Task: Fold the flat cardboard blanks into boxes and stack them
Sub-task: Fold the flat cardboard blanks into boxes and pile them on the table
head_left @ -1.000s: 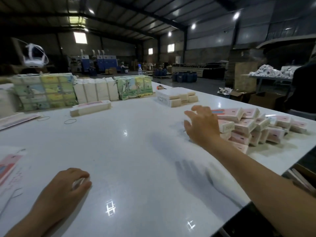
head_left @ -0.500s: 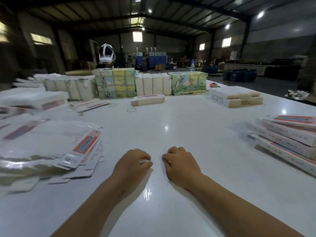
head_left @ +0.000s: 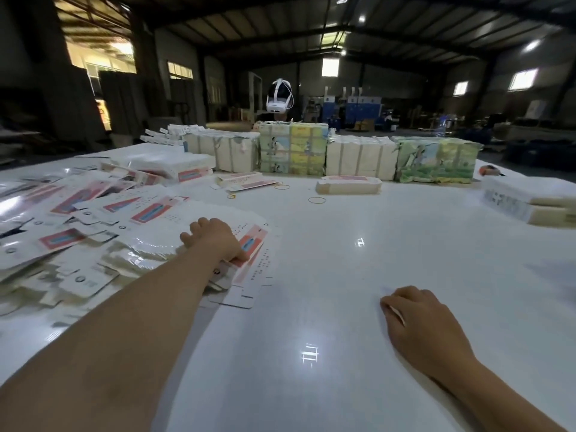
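- The loose heap of flat blanks sprawls over the left side of the white table, within easy reach of my left arm, which I take to be why it lies there. Its far left edge runs out of view, so I cannot tell how large it is.
- My left hand is stretched out onto the near corner of that heap, resting on the top blank, the one with the pink and blue panel. My thumb lies on the pink panel and the fingers curl down onto the card. I judge this to be the start of pulling one sheet free for folding.
- Whether I have only one sheet under my fingers or several I cannot tell; the knuckles hide the fingertips and the sheets lie too close together.
- Beyond the heap stand wrapped bundles in a row at the far edge, with a flat pack and a few rubber bands lying loose in front of them. What the bundles contain is not readable.
- My right hand rests on bare table well apart from the heap, fingers curled under and together. Something pale shows at the thumb side; I cannot tell whether it is a held scrap or only a glint.
- At the far right a low pale stack is cut off by the frame. No folded box is clearly visible here.
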A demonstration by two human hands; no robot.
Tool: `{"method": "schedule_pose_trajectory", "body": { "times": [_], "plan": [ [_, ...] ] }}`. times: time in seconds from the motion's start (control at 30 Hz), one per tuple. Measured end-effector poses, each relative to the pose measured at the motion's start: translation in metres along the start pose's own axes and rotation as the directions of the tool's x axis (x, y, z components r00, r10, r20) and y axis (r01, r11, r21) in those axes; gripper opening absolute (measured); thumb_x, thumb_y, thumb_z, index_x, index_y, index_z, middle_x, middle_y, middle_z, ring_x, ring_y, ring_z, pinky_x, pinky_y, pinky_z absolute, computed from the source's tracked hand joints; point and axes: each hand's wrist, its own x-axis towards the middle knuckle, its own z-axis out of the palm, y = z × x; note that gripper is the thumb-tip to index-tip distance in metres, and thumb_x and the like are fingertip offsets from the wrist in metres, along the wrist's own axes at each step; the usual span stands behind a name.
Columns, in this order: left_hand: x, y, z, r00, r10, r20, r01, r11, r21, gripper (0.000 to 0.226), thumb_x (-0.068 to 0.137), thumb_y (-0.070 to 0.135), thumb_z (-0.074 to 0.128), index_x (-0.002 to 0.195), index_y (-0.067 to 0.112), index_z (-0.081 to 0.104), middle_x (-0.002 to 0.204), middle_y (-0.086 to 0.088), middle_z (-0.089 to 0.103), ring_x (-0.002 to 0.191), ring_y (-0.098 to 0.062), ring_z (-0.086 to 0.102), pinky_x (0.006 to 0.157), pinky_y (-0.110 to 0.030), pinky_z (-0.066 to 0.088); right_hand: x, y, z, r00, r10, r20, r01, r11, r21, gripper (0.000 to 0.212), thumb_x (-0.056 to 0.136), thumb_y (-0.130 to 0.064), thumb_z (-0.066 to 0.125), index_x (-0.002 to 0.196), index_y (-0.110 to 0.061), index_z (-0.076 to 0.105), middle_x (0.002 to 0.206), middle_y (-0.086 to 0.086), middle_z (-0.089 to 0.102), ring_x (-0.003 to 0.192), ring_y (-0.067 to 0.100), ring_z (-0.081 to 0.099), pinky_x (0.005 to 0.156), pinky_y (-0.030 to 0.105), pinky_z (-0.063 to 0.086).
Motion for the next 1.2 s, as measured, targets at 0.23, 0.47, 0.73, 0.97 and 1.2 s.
{"method": "schedule_pose_trajectory", "body": {
  "times": [0.23,0.47,0.73,0.97,1.2],
  "plan": [
    [0.001,0.015,-0.002,0.991,0.066,-0.12,-0.08,0.99,-0.115,0.078,0.079,0.027,0.07,0.139,0.014,0.022,0.091,-0.005,0.056,0.089,-0.023,0.06,0.078,-0.035,0.047,0.0,-0.003,-0.001,1.0,0.017,0.005,-0.017,1.0,0.006,0.024,0.095,-0.026,0.05,0.11,-0.026,0.069,0.115,-0.01,0.06,0.106,0.015,0.052,0.078,0.025,0.032],
    [-0.046,0.047,-0.01,0.894,0.433,-0.118,-0.414,0.694,-0.59,0.02,0.095,0.022,0.05,0.111,0.032,0.058,0.097,0.007,0.06,0.07,-0.009,0.064,0.054,-0.024,0.055,0.005,-0.003,-0.003,0.996,0.02,0.087,-0.025,0.998,0.057,0.028,0.097,-0.027,0.045,0.114,-0.024,0.067,0.118,-0.009,0.059,0.11,0.015,0.05,0.084,0.025,0.036],
    [-0.132,0.076,0.026,0.704,0.708,-0.058,-0.571,0.515,-0.64,0.016,0.096,0.028,0.051,0.097,0.041,0.06,0.085,0.022,0.062,0.064,-0.002,0.068,0.047,-0.012,0.048,0.006,0.005,-0.045,0.704,0.552,0.447,-0.431,-0.168,0.886,0.041,0.096,-0.047,0.047,0.081,-0.012,0.061,0.065,0.008,0.07,0.047,0.016,0.061,0.045,0.026,0.043],
    [-0.158,0.077,0.045,0.558,0.799,-0.225,-0.822,0.568,-0.023,0.085,0.074,0.081,0.03,0.139,0.027,0.041,0.127,0.007,0.055,0.102,-0.014,0.053,0.085,-0.033,0.046,-0.002,-0.004,-0.042,0.828,0.468,0.308,-0.388,0.083,0.918,0.023,0.088,-0.006,0.062,0.066,-0.006,0.053,0.063,0.011,0.068,0.056,0.026,0.064,0.042,0.025,0.045],
    [-0.179,0.087,0.04,0.433,0.765,-0.477,-0.883,0.465,-0.056,0.1,0.061,0.064,0.074,0.138,0.009,0.042,0.115,-0.006,0.059,0.094,-0.024,0.058,0.075,-0.034,0.051,-0.003,-0.002,-0.05,0.909,0.197,0.367,-0.354,-0.097,0.93,0.014,0.088,-0.013,0.061,0.097,-0.006,0.068,0.083,0.013,0.073,0.069,0.025,0.069,0.05,0.025,0.052]
  ]
}}
